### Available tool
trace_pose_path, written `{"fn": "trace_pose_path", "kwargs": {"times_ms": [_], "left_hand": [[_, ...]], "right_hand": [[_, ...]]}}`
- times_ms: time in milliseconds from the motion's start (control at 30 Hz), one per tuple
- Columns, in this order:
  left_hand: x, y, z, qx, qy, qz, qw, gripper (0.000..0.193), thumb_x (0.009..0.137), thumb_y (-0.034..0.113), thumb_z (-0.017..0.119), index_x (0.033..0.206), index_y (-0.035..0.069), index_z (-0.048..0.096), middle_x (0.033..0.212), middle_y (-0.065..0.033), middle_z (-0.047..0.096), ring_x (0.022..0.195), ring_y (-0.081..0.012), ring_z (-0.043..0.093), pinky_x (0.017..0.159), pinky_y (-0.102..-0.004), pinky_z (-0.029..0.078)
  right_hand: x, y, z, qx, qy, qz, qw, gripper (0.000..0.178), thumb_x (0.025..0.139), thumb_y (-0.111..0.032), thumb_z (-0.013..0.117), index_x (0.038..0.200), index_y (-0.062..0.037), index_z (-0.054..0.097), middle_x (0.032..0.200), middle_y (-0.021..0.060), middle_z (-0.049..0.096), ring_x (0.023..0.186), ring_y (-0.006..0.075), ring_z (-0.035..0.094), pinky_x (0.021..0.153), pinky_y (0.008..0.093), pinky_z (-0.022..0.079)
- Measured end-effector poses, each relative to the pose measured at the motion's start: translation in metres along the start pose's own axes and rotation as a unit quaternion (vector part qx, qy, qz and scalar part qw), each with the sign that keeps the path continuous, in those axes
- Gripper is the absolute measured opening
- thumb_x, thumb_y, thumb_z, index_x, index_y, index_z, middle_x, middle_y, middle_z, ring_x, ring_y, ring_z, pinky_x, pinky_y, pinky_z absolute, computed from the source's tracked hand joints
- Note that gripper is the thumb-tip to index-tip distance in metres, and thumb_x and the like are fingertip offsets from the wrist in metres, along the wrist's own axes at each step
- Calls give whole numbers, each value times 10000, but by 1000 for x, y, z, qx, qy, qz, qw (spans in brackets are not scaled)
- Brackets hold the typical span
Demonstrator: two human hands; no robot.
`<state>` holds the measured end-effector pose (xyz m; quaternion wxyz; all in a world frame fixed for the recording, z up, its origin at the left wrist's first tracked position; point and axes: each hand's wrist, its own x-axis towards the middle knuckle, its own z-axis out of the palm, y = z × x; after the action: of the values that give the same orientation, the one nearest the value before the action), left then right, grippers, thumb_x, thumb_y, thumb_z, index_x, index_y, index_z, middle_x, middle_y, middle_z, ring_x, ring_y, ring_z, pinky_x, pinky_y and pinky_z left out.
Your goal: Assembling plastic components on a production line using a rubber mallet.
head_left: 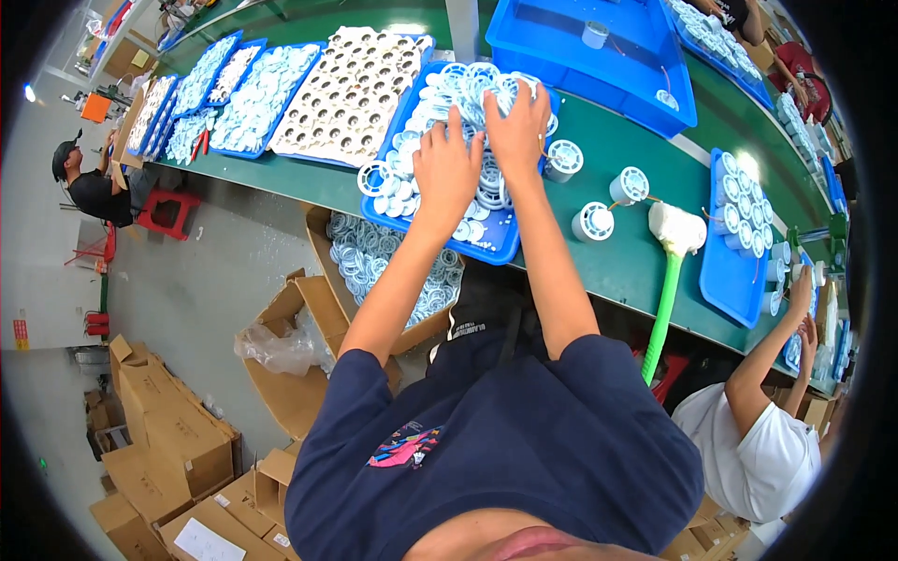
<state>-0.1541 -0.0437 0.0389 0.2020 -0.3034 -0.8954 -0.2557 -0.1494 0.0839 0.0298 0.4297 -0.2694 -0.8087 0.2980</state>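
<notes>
A blue tray (510, 245) in front of me is heaped with pale blue plastic rings (472, 82) and small white discs (398, 201). My left hand (447, 176) lies over the middle of the heap, its fingers stretched and apart. Just right of it and a little farther off, my right hand (517, 136) rests on the rings with spread fingers; some fingertips touch the parts. Neither hand shows anything lifted. One loose ring (374, 178) overhangs the tray's left edge. Close to the right hand stands a white round motor-like part (564, 159) with a short wire.
Two similar parts (630, 185) and a white-headed mallet (675, 229) with a green handle lie rightward. Beyond is a blue tray (734, 271) of such parts. A blue bin (599, 70) stands behind; a molded tray (346, 98) is left. An open carton (351, 271) sits below.
</notes>
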Motion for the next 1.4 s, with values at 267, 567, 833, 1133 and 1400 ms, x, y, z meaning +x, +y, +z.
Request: {"fn": "trace_pose_path", "kwargs": {"times_ms": [267, 567, 833, 1133, 1400], "left_hand": [[-4, 0, -21, 14, -40, 29, 999, 310, 960, 286, 698, 1138, 33, 718, 873, -170, 734, 942, -369, 700, 845, -481, 507], [-42, -65, -77, 10, 61, -175, 983, 649, 985, 314, 686, 1423, -118, 480, 1415, -323, 549, 1319, -450, 527, 1108, -524, 409], [-71, -80, -39, -1, -60, -147, 987, 724, 1034, 414, 616, 1464, -148, 462, 1522, -350, 470, 1418, -476, 453, 1222, -499, 316], [-58, -52, -34, -86, -110, -128, 982, 811, 1064, 498, 544, 1565, -104, 332, 1641, -323, 306, 1536, -429, 302, 1263, -457, 245], [-60, -51, -40, -102, -77, -80, 989, 737, 1064, 427, 580, 1523, -117, 388, 1594, -324, 390, 1488, -440, 378, 1231, -456, 297]], "right_hand": [[15, 13, -1, -38, -56, 13, 998, 586, 947, -402, 687, 1307, 57, 634, 1324, 291, 617, 1277, 443, 547, 1110, 545, 398], [8, 3, -18, -107, -36, 25, 993, 662, 970, -480, 645, 1395, 24, 590, 1473, 313, 492, 1439, 539, 373, 1191, 671, 254], [13, 13, 16, -189, -196, 62, 960, 771, 930, -576, 619, 1447, -6, 571, 1495, 303, 525, 1412, 482, 456, 1187, 594, 314], [34, 8, 33, -80, -4, 21, 997, 769, 920, -487, 697, 1448, 47, 532, 1518, 352, 431, 1448, 598, 312, 1190, 715, 201], [40, 4, 58, -118, -82, -40, 989, 696, 936, -542, 620, 1381, -8, 648, 1538, 308, 457, 1491, 573, 269, 1190, 745, 119]]}}
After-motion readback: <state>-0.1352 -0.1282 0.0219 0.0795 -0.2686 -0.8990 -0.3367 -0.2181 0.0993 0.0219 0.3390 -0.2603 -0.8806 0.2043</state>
